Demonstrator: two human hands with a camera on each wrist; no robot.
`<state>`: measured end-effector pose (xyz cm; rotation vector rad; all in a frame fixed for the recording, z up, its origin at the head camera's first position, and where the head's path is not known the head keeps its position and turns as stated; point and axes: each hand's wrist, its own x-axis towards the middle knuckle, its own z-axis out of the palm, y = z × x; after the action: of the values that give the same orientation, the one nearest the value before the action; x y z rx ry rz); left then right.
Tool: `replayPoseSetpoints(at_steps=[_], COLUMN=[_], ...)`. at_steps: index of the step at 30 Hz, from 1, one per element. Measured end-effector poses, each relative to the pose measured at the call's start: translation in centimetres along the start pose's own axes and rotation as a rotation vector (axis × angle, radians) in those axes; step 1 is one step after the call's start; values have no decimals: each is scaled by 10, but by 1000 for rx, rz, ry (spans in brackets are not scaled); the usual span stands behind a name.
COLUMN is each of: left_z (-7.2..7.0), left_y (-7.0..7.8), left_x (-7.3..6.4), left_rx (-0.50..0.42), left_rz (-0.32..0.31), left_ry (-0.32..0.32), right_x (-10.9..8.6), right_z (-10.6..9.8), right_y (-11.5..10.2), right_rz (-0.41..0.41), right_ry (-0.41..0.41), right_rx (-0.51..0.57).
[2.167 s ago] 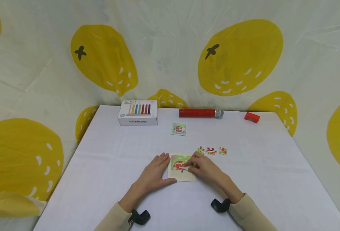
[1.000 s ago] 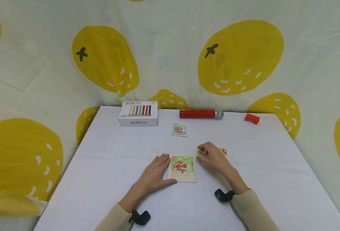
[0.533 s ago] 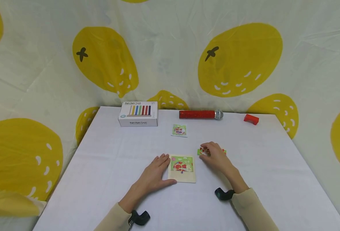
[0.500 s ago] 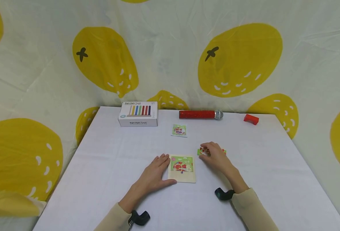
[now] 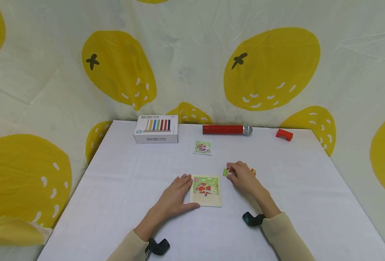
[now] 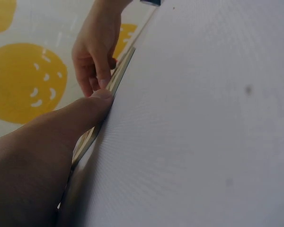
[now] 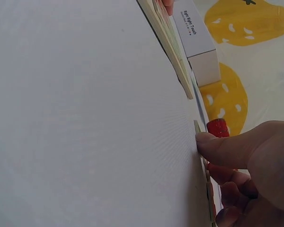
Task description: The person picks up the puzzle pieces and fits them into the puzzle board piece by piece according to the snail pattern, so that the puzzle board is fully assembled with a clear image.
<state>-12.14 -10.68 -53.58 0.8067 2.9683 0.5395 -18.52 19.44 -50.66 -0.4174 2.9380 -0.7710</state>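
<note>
In the head view, my left hand (image 5: 176, 195) lies flat at the left side of a wooden puzzle board (image 5: 205, 201), fingers straight and thumb along its near left corner. The upper part of the board carries fitted picture pieces in green and red; its lower part is bare wood. My right hand (image 5: 242, 178) is right of the board, over a short row of loose puzzle pieces (image 5: 253, 172). Thumb and index finger pinch a puzzle piece (image 5: 225, 172) at the row's left end. In the right wrist view the thumb (image 7: 207, 141) presses that piece's edge; the hand hides part of the row.
Beyond the board lies a small picture card (image 5: 203, 147). Along the table's far edge are a white box (image 5: 156, 130) with printed colored rods, a red toy microphone (image 5: 225, 129) and a red block (image 5: 284, 135). A lemon-print cloth (image 5: 185, 54) hangs behind.
My right hand has moved from the board to the loose pieces on the right, its thumb and index finger closing in on one. The left hand stays at the board's edge.
</note>
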Motion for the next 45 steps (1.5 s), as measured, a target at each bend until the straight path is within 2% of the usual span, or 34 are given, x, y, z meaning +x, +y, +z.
replayPoseSetpoints(at_steps=[7, 24, 36, 45], left_z=[1, 2, 0, 2], left_y=[0, -1, 0, -2], left_x=[0, 0, -1, 0], left_rx=[0, 9, 8, 11], left_rz=[-4, 2, 3, 17], left_ry=[-1, 7, -1, 10], right_x=[0, 0, -7, -13], right_z=[0, -8, -10, 0], right_y=[0, -2, -29, -54], right_rz=[-2, -4, -115, -155], right_ry=[16, 32, 45, -18], right_rx=[2, 116, 180, 197])
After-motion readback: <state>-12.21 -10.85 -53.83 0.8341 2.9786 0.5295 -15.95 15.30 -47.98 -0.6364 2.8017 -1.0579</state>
